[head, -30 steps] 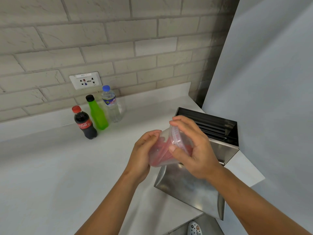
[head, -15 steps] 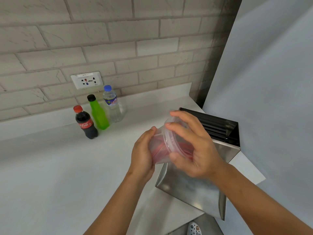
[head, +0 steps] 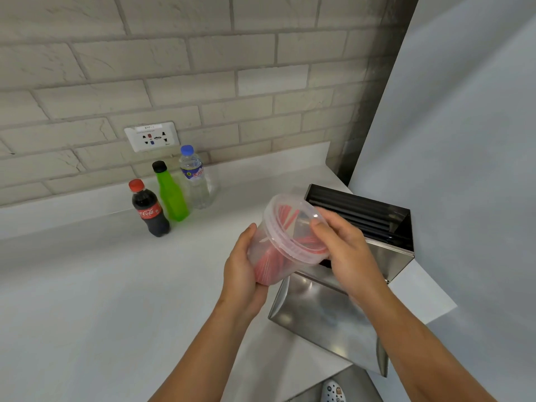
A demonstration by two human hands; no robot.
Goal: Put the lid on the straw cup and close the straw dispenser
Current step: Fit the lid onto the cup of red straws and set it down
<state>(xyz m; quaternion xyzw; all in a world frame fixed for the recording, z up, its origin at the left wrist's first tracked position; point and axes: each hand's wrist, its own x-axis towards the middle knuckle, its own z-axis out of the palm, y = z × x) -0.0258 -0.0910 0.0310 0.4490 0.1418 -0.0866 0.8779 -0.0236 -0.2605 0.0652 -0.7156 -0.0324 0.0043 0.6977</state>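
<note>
Left hand (head: 242, 274) wraps cup (head: 268, 261) body; right hand (head: 342, 250) pinches lid (head: 293, 227) rim. Thin clear plastic: light, flexible, likely slippery. Grip low, press rim edge.

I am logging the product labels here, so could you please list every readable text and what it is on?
"Coca-Cola": red label of the cola bottle.
Water bottle label: blurred, not readable.
Small tag on the wall socket: too small to read.
Green bottle, straw cup, straw dispenser: no text visible.
</note>
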